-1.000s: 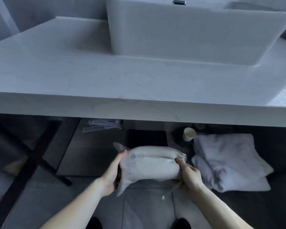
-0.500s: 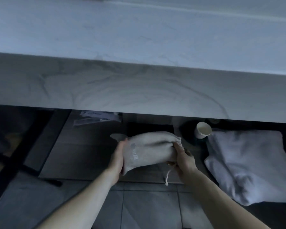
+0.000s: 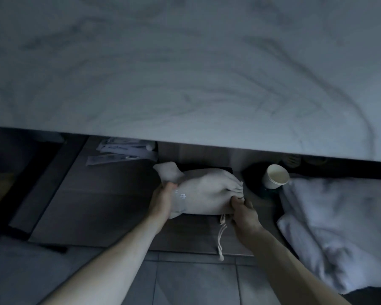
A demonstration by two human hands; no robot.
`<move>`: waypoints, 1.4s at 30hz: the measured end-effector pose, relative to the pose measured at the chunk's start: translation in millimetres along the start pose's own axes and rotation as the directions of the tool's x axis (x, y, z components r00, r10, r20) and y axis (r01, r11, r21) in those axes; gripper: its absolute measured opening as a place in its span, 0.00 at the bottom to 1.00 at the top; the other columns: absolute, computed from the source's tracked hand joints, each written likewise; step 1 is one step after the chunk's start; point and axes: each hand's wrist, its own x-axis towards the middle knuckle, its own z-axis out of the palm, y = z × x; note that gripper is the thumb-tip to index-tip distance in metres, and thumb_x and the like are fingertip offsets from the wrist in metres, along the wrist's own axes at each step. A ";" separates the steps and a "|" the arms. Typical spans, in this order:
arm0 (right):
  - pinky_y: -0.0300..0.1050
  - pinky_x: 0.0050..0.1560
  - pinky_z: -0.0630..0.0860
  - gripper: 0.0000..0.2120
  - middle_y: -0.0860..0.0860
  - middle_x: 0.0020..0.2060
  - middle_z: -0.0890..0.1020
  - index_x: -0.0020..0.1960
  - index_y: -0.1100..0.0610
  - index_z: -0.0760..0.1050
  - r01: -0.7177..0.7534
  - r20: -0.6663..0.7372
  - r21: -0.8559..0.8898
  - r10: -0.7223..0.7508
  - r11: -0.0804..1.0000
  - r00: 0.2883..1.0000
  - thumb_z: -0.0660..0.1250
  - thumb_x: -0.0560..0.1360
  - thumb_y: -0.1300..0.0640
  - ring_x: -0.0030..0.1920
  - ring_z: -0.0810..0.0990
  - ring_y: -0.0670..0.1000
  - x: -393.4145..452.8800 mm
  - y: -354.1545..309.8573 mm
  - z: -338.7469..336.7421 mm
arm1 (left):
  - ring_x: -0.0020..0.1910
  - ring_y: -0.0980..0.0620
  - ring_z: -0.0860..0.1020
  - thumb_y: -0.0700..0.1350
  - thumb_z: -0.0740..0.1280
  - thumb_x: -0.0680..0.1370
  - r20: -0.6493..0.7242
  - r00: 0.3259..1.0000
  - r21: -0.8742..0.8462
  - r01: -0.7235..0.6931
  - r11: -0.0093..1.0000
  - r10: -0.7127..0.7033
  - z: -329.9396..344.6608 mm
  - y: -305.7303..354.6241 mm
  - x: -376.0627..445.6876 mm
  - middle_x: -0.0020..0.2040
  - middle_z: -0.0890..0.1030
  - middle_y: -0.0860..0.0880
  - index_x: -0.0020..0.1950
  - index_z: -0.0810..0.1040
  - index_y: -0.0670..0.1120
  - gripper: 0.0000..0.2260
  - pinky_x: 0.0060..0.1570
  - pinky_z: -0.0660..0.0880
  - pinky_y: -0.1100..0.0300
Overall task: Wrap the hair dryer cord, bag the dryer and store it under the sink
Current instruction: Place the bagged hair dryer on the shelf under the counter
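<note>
A pale cloth drawstring bag [image 3: 204,190], bulging with the hidden hair dryer, lies on its side over the low wooden shelf [image 3: 101,203] under the marble counter [image 3: 185,73]. My left hand [image 3: 163,200] grips its left end. My right hand [image 3: 242,211] pinches the gathered mouth at its right end. The drawstring [image 3: 221,237] dangles below my right hand. The dryer and its cord cannot be seen.
A white paper cup [image 3: 275,177] lies tipped to the right of the bag. Folded white towels [image 3: 339,227] fill the right side. Several paper packets [image 3: 123,151] lie at the shelf's back left. A dark frame [image 3: 31,194] stands left; grey floor tiles [image 3: 196,282] are in front.
The view has dropped below the counter, so the basin is out of sight. Both hands have carried the bag forward and lower, in under the counter onto the shelf.
</note>
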 end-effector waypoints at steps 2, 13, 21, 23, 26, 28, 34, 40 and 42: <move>0.47 0.42 0.74 0.13 0.54 0.49 0.81 0.70 0.59 0.74 0.029 -0.007 -0.030 -0.029 0.999 1.000 0.62 0.86 0.62 0.44 0.78 0.51 7.4 1.5 -3.5 | 0.40 0.47 0.79 0.53 0.64 0.68 0.011 1.000 0.027 0.018 0.999 -0.018 2.8 -2.1 6.9 0.35 0.81 0.49 0.40 0.79 0.47 0.11 0.38 0.70 0.55; 0.54 0.55 0.81 0.31 0.58 0.56 0.87 0.84 0.58 0.63 0.041 0.007 -0.092 -0.041 0.995 0.999 0.64 0.82 0.67 0.52 0.85 0.56 24.1 9.0 -0.9 | 0.55 0.46 0.83 0.55 0.65 0.83 -0.009 0.994 0.272 -0.102 0.957 0.108 15.6 -22.6 35.1 0.58 0.85 0.47 0.69 0.78 0.50 0.17 0.46 0.78 0.57; 0.53 0.72 0.76 0.36 0.56 0.76 0.73 0.86 0.49 0.58 0.050 -0.067 -0.228 -0.067 0.972 0.996 0.67 0.81 0.57 0.70 0.78 0.60 5.0 4.1 2.8 | 0.61 0.40 0.80 0.69 0.58 0.78 -0.129 0.937 0.659 -0.164 0.734 0.326 8.0 -31.5 25.1 0.60 0.82 0.46 0.63 0.78 0.48 0.28 0.64 0.73 0.43; 0.53 0.70 0.77 0.35 0.57 0.76 0.73 0.85 0.46 0.62 0.085 -0.081 -0.305 -0.114 0.949 0.990 0.66 0.78 0.51 0.69 0.78 0.61 0.7 4.2 2.6 | 0.62 0.39 0.79 0.68 0.59 0.79 -0.145 0.936 0.714 -0.126 0.689 0.321 7.2 -33.3 19.4 0.61 0.82 0.45 0.63 0.77 0.47 0.28 0.64 0.70 0.44; 0.52 0.68 0.77 0.37 0.56 0.72 0.76 0.84 0.47 0.63 0.119 -0.029 -0.357 -0.138 0.926 0.990 0.67 0.76 0.53 0.70 0.78 0.60 -1.2 7.1 5.3 | 0.65 0.39 0.79 0.67 0.61 0.79 -0.103 0.947 0.676 -0.157 0.720 0.303 7.8 -37.5 10.5 0.64 0.83 0.43 0.67 0.76 0.45 0.29 0.64 0.73 0.47; 0.57 0.67 0.80 0.38 0.56 0.70 0.79 0.81 0.43 0.66 0.147 -0.001 -0.375 -0.159 0.915 0.987 0.67 0.71 0.52 0.68 0.80 0.59 -2.8 8.5 6.8 | 0.68 0.39 0.76 0.61 0.64 0.83 -0.095 0.950 0.598 -0.183 0.780 0.296 10.4 -40.1 2.9 0.66 0.81 0.43 0.71 0.74 0.45 0.25 0.67 0.74 0.47; 0.60 0.73 0.76 0.48 0.50 0.77 0.75 0.83 0.39 0.60 0.161 0.102 -0.383 -0.132 0.910 0.986 0.71 0.65 0.46 0.74 0.77 0.56 -3.1 17.0 5.8 | 0.61 0.41 0.77 0.54 0.64 0.85 -0.095 0.924 0.571 -0.254 0.781 0.371 13.2 -37.3 2.7 0.53 0.75 0.50 0.64 0.73 0.47 0.13 0.56 0.76 0.47; 0.50 0.76 0.70 0.46 0.51 0.85 0.59 0.87 0.49 0.56 0.227 0.147 -0.534 -0.174 0.814 0.974 0.71 0.73 0.56 0.83 0.63 0.57 -10.0 14.8 5.4 | 0.53 0.43 0.81 0.54 0.66 0.84 -0.065 0.911 0.611 -0.286 0.738 0.407 8.6 -39.6 17.1 0.54 0.82 0.44 0.58 0.73 0.46 0.12 0.47 0.76 0.51; 0.55 0.81 0.66 0.46 0.53 0.85 0.57 0.87 0.51 0.54 0.232 0.142 -0.587 -0.184 0.776 0.973 0.70 0.74 0.57 0.84 0.60 0.58 -11.8 15.7 7.0 | 0.52 0.45 0.81 0.55 0.66 0.84 -0.047 0.913 0.623 -0.291 0.726 0.406 6.8 -43.8 17.6 0.53 0.81 0.46 0.56 0.72 0.47 0.12 0.46 0.76 0.52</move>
